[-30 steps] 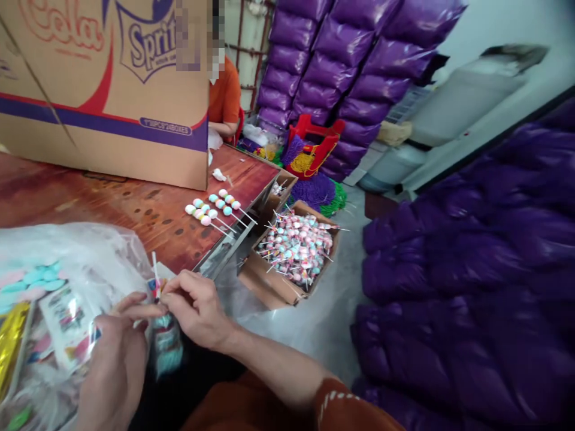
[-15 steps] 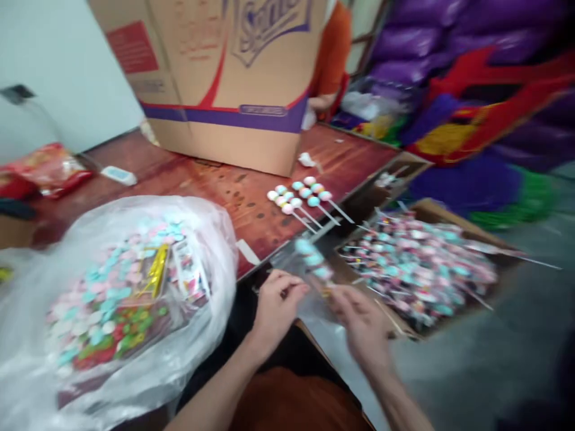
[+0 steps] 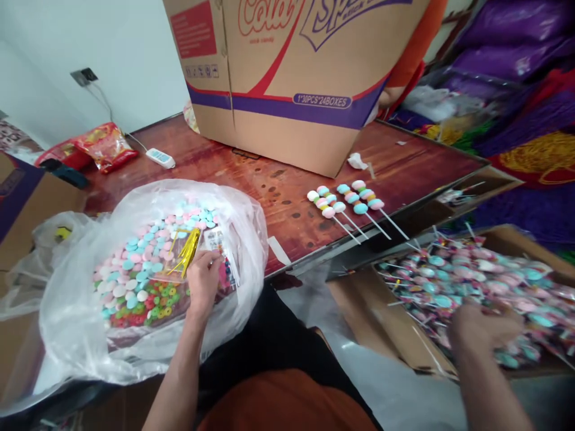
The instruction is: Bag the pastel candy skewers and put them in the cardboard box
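My left hand (image 3: 205, 275) is over the tray lined with clear plastic (image 3: 153, 353), its fingers bent together beside the gold twist ties (image 3: 191, 251) and the printed clear packets (image 3: 220, 245). What lies between its fingertips is hidden. In the tray are pastel round candies (image 3: 144, 245) and red and green ring candies (image 3: 153, 308). On the right, my right hand (image 3: 487, 326), slightly blurred, reaches over a carton (image 3: 399, 335) heaped with wrapped candy skewers (image 3: 494, 269). Its fingers look extended, and no candy shows in them.
Several unwrapped candy skewers (image 3: 359, 197) lie at the table's (image 3: 287, 221) near edge. A large cardboard box (image 3: 278, 131) stands behind them, with a person in an orange sleeve (image 3: 415, 54) partly hidden behind it. Red packets (image 3: 105, 146) and a white power strip (image 3: 160, 158) are at the left.
My hands have parted. The left moved left to the tray; the right moved right over the carton and no longer shows the candy skewer it held. The view has shifted left.
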Available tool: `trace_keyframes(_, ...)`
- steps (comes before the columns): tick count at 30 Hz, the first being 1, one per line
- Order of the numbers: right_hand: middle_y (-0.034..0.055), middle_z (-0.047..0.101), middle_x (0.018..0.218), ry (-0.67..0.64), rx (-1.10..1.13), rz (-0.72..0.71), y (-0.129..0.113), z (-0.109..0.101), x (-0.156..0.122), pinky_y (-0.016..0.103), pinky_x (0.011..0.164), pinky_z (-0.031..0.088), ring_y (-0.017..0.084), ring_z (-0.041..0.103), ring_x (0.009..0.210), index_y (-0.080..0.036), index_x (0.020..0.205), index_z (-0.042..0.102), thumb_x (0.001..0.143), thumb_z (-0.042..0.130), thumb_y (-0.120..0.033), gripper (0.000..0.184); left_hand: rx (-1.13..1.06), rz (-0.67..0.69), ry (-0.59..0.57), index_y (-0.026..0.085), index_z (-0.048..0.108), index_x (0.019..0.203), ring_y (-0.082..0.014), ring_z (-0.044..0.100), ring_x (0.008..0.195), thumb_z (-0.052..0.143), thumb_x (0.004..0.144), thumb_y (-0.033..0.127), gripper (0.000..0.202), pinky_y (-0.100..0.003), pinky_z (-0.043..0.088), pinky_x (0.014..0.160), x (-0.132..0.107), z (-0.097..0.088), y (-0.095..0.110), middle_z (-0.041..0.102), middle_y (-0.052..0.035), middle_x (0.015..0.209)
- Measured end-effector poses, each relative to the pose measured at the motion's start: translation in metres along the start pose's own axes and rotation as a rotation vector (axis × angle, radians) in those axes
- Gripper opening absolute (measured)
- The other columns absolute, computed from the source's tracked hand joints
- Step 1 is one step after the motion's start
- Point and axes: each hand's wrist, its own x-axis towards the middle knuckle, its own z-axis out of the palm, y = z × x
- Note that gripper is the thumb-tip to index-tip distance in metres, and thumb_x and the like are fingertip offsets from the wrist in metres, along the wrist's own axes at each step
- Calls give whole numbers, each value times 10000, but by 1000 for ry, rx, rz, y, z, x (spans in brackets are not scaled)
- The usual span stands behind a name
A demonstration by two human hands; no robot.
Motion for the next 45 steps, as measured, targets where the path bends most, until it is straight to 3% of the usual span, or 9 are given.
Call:
trace_keyframes(4,179,628,774,-43,-3,17,-13,17,-82,464,582,432,260,600,660,-179,920,705,741,649,-610,470,-156,-94,67,222,746,705,-181,596,734,710,742,269,69,-281,435,747,2,3,8,686,-35,753)
trace_keyframes(10,87,665,966,-821,366,-368,-141,29,-202,354,785,502,206,618,879,-202,1004,705,904,563,-330,216,-236,-118,148,207,751,827,-176,595,777,658,828,344,166,-271,442,746,-13,-4,32,675,-36,803)
trace_keyframes(15,24,648,792,-1202,616,-58,-208,61,-253,279,676,477,159,575,725,-175,852,707,816,665,-323,158,-357,-60,141,210,751,874,-182,614,910,679,825,329,148,-275,456,827,-34,2,63,680,-56,915)
trace_keyframes(18,-17,577,646,-1188,712,109,-216,73,-258,258,616,439,133,517,633,-173,695,651,799,657,-314,175,-631,-274,200,215,708,990,-114,566,702,733,785,398,275,-215,445,618,-46,6,72,629,-8,823)
trace_keyframes(20,-28,552,622,-1174,730,97,-217,71,-253,251,594,415,123,493,607,-178,667,629,786,662,-299,172,-915,-491,72,190,684,975,-79,486,565,746,761,469,357,-192,379,487,-50,8,75,593,16,739)
trace_keyframes(24,-32,516,623,-1196,705,-33,-218,60,-239,248,587,392,120,466,608,-187,630,583,795,634,-292,201,-1307,-805,-106,149,701,858,-93,587,669,864,624,399,379,-184,462,545,-43,10,76,676,-18,838)
trace_keyframes(31,-36,394,594,-1126,591,-172,-205,58,-225,247,562,334,118,391,601,-202,555,452,838,614,-356,361,-1356,-781,27,162,669,683,-67,573,596,880,557,136,248,-185,492,568,-31,19,76,694,23,752)
trace_keyframes(38,-15,478,507,-1153,585,-5,-192,57,-224,259,520,335,115,412,496,-195,535,514,912,518,-520,497,-1343,-755,80,156,693,736,-58,543,566,894,573,286,289,-187,493,547,-36,26,92,673,34,718)
trace_keyframes(45,-13,507,500,-1145,522,-21,-182,56,-212,237,494,341,104,444,476,-183,527,533,900,505,-583,548,-1287,-785,93,141,656,657,-41,500,549,894,524,173,275,-170,466,548,-33,31,89,653,30,688)
